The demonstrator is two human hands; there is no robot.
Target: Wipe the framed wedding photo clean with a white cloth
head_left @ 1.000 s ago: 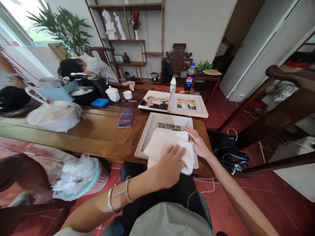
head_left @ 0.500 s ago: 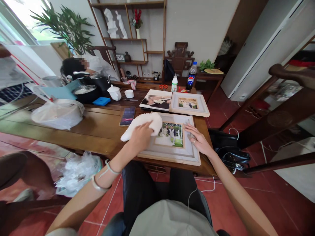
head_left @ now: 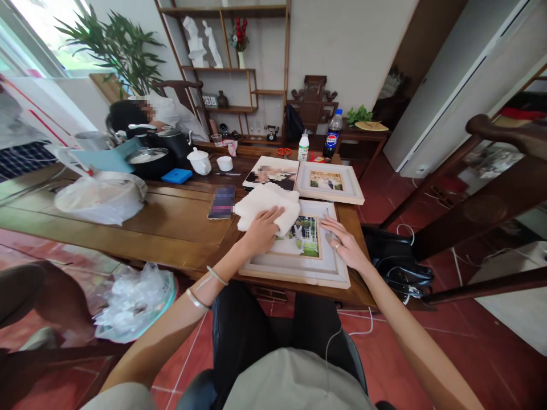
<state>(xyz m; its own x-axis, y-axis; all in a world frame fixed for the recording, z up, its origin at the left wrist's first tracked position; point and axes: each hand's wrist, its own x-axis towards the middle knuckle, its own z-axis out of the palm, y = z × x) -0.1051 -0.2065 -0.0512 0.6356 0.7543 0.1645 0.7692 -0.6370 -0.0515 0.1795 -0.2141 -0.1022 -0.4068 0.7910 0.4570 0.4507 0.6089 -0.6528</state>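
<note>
1. Left hand (head_left: 262,230) has brought the cloth (head_left: 256,205) back in over the far-left part of the frame (head_left: 316,272); half a second ago it reached out past the left side, over the counter (head_left: 179,216) beside the phone (head_left: 221,204).
2. A second ago the cloth was spread over most of the photo (head_left: 311,233) and the near border; now it hides only the far-left part, leaving the right side and near border bare. I judge this to be wiping in mid-stroke, with the left side being gone over.
3. Left hand lies palm down on the cloth, its fingers close together and pointing away to the right. Whether the thumb pinches the fabric, I cannot tell.
4. Right hand (head_left: 347,246) has stayed at the frame's right border, fingers stretched out and slightly spread, gripping nothing visible; it seems to be steadying the frame.
5. Both forearms reach forward from the sides, well apart.
6. Frame lies flat at the counter's near edge, in front of the second frame (head_left: 331,197) and the print (head_left: 282,171).
</note>
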